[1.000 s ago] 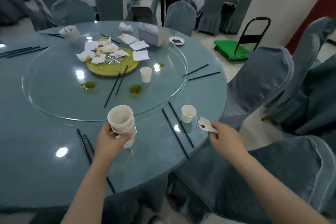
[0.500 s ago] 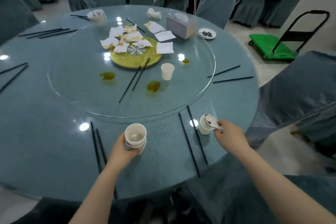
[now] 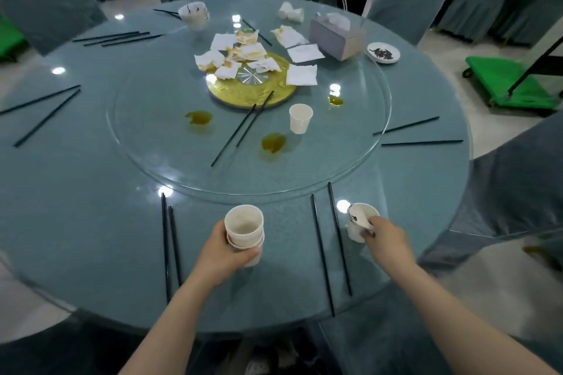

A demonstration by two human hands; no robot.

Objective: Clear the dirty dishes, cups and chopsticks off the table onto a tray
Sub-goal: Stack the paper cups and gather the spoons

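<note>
My left hand (image 3: 227,254) grips a stack of white cups (image 3: 244,230) just above the near edge of the round table (image 3: 91,222). My right hand (image 3: 385,237) holds a single white cup (image 3: 357,224) with a dirty white spoon inside it, near the table's right front. Another white cup (image 3: 300,118) stands on the glass turntable (image 3: 350,161). Black chopstick pairs lie beside my hands (image 3: 170,248) (image 3: 330,248), on the turntable (image 3: 243,131) and at the right rim (image 3: 414,134). A small dirty saucer (image 3: 383,52) sits at the far right.
Crumpled napkins (image 3: 249,55) cover a gold centre plate (image 3: 253,91). A tissue box (image 3: 336,35), a dirty bowl (image 3: 193,14) and sauce spills (image 3: 273,142) are on the table. Covered chairs ring it; a green trolley (image 3: 511,85) stands at the right. A person stands behind.
My right hand brought the spoon to the cup at the right and now holds both together. The left hand lowered the cup stack toward the table. The view moved closer over the table.
</note>
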